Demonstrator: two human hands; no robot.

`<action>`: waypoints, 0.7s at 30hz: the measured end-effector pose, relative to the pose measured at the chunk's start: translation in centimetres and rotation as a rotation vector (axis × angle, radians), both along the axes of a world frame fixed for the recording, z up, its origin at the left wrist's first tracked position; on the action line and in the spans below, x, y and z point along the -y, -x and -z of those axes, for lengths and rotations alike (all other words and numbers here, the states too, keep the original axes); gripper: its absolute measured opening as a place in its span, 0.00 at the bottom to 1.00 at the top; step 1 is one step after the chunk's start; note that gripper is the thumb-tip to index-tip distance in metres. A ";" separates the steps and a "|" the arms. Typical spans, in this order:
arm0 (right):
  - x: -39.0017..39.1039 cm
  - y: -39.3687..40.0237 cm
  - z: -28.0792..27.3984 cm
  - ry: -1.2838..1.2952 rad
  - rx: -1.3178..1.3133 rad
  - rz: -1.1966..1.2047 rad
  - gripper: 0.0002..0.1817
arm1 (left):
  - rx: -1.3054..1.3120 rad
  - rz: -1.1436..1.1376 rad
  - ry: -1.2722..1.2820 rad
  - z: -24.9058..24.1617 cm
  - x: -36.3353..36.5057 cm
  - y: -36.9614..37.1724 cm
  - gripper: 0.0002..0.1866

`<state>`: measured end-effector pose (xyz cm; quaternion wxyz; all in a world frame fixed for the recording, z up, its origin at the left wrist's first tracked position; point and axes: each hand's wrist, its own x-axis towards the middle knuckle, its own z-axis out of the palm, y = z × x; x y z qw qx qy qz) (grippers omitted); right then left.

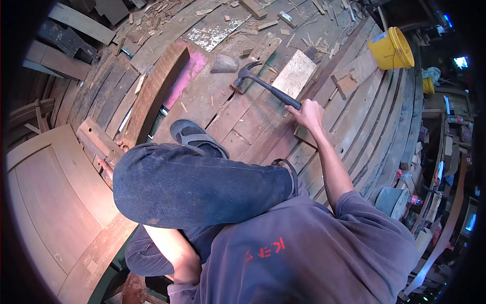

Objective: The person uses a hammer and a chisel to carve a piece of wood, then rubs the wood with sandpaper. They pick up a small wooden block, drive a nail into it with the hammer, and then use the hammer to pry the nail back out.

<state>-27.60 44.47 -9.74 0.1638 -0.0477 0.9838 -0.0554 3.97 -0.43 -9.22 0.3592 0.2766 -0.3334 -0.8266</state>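
Note:
My right hand [308, 115] is wrapped round the dark handle end of a claw hammer [258, 80]. The hammer's head lies up and to the left, over a board on the plank floor. My left forearm [174, 248] passes under my bent knee, which hides most of that arm. Past the knee, part of my left hand [105, 166] shows against a piece of wood [96, 138] with a hole in it, and seems to grip it. A thick wooden beam [157, 91] stands right beside that piece.
A panelled wooden door [55, 192] lies at the left. My sandalled foot [195, 136] rests on the planks near a pale wood block [295, 73]. A yellow bucket [390, 49] stands at upper right, and wood scraps [167, 15] litter the far floor. A grey metal container [392, 202] sits at right.

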 end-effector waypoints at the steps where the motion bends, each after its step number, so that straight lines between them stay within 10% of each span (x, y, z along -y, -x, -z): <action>1: 0.0 -0.1 0.0 -0.003 0.002 -0.006 0.31 | 0.004 -0.003 -0.006 0.1 0.3 0.3 0.37; 21: 2.6 -7.9 3.4 0.014 0.270 -0.259 0.32 | 0.053 0.002 -0.039 0.5 -0.7 0.0 0.39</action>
